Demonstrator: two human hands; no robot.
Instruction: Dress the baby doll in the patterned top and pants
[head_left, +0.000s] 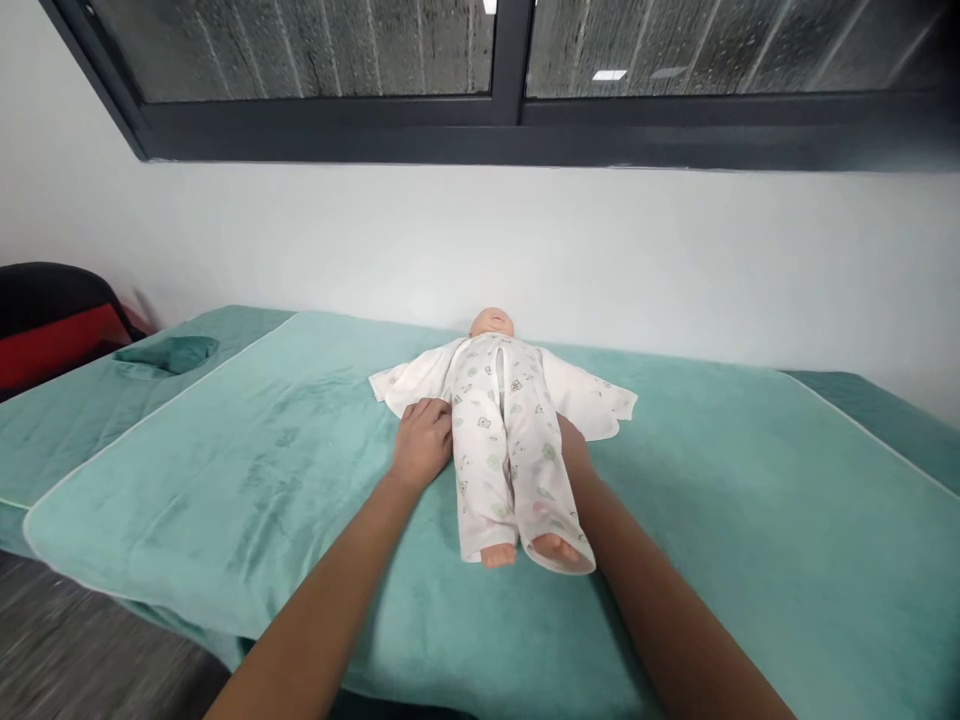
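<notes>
A baby doll [504, 430] in white printed pyjamas lies on its back on a teal blanket [285, 480], head toward the wall, bare feet toward me. A white cloth [592, 400] is spread under its upper body. My left hand [422, 440] rests at the doll's left side by the waist, fingers curled against the clothing. My right hand [571, 445] is tucked along the doll's other side, its fingers hidden under the doll's leg and cloth.
The blanket covers a padded table [885, 420] set against a white wall under a dark-framed window. A folded dark green cloth [169, 353] lies at the far left. A black and red chair [52, 320] stands beyond the left end.
</notes>
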